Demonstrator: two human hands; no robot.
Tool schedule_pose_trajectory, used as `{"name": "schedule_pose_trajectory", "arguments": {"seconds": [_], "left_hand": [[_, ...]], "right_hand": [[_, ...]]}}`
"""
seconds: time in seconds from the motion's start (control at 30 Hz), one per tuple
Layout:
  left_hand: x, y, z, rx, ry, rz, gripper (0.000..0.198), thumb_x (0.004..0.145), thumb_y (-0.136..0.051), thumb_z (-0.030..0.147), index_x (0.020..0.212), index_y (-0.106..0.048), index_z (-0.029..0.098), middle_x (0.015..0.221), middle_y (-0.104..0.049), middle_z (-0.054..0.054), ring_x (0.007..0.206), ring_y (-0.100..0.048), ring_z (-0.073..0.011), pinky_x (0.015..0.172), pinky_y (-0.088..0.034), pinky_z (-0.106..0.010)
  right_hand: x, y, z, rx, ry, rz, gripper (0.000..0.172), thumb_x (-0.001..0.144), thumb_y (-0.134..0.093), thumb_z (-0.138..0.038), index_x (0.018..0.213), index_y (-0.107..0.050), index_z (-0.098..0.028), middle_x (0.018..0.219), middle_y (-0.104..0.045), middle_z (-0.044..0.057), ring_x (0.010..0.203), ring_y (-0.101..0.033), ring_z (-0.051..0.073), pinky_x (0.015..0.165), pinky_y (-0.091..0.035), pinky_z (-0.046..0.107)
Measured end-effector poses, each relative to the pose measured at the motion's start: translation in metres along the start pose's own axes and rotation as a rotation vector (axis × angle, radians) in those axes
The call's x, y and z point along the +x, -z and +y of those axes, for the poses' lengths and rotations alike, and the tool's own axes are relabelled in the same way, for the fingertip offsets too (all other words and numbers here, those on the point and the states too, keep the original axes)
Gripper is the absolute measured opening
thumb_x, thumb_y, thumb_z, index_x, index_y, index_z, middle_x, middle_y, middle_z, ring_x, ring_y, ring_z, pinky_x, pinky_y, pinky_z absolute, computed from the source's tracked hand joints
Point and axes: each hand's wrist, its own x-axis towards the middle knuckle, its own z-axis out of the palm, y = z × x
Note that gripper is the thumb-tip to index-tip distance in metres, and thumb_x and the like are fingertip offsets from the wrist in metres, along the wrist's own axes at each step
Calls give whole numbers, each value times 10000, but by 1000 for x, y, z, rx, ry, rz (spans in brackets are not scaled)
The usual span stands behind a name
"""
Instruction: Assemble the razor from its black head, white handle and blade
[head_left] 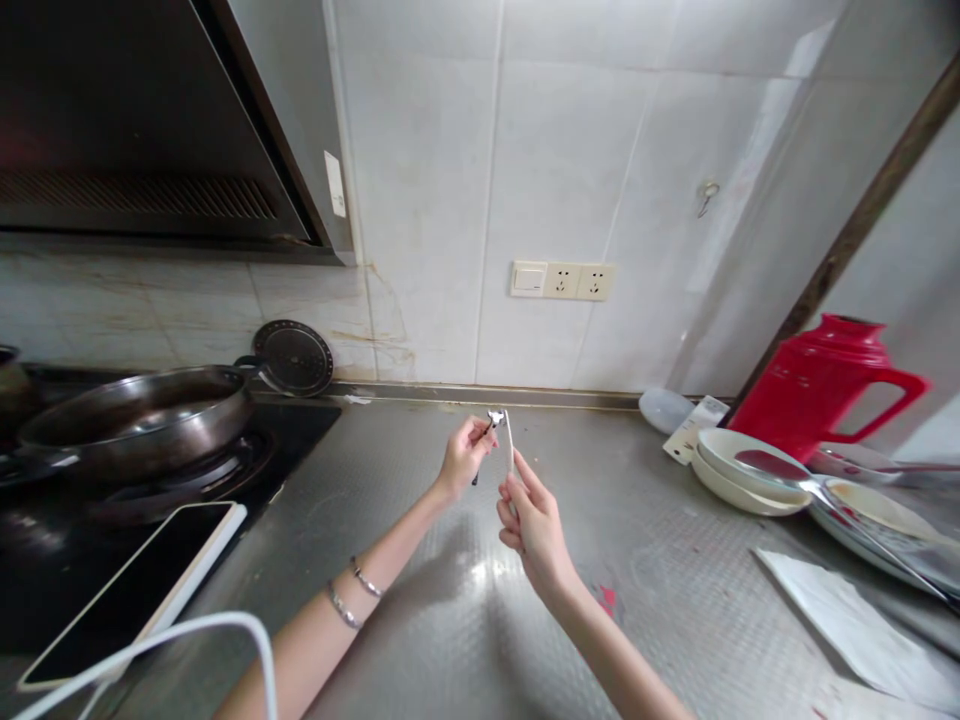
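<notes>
My left hand (461,462), with two bracelets on its forearm, is closed in a pinch over the counter. It grips a small slim item (494,418) with a pale, shiny head and a dark stem that sticks out below the fingers; its kind is too small to tell. Just to the right, my right hand (534,520) is closed around a thin, slightly curved white strip (510,440) that points upward. The strip's top end is close beside the item's head; whether they touch I cannot tell.
A steel counter (420,600) lies below. At left, a pan (150,425) stands on the stove, near a phone (135,600) and a white cable (187,625). At right are a red thermos (806,390), stacked bowls (750,475) and a white paper sheet (847,620). Wall sockets (577,281) are behind.
</notes>
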Motion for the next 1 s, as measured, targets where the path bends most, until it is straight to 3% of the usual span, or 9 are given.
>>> {"name": "schedule_pose_trajectory", "arguments": {"seconds": [0.4, 0.57, 1.0], "left_hand": [[0, 0, 0, -53, -3, 79, 229, 731, -637, 352, 775, -513, 165, 665, -547, 19, 610, -489, -92, 630, -388, -225], [-1, -2, -1, -52, -8, 58, 234, 725, -642, 355, 758, -522, 157, 652, -549, 16, 613, -495, -95, 633, -387, -228], [-1, -3, 2, -31, 23, 53, 212, 713, -638, 340, 745, -530, 160, 646, -554, 11, 611, -494, -99, 611, -388, -219]], "right_hand": [[-11, -5, 5, 24, -30, 1, 712, 721, -627, -429, 1357, -348, -271, 620, -337, -87, 416, -157, 13, 360, -92, 142], [-8, -7, 1, 48, 29, 35, 719, 701, -651, -411, 1348, -363, -288, 621, -337, -88, 422, -165, 16, 367, -96, 145], [-17, -16, 4, 29, 11, 12, 702, 721, -631, -407, 1354, -359, -278, 605, -315, -90, 420, -143, 20, 363, -87, 153]]}}
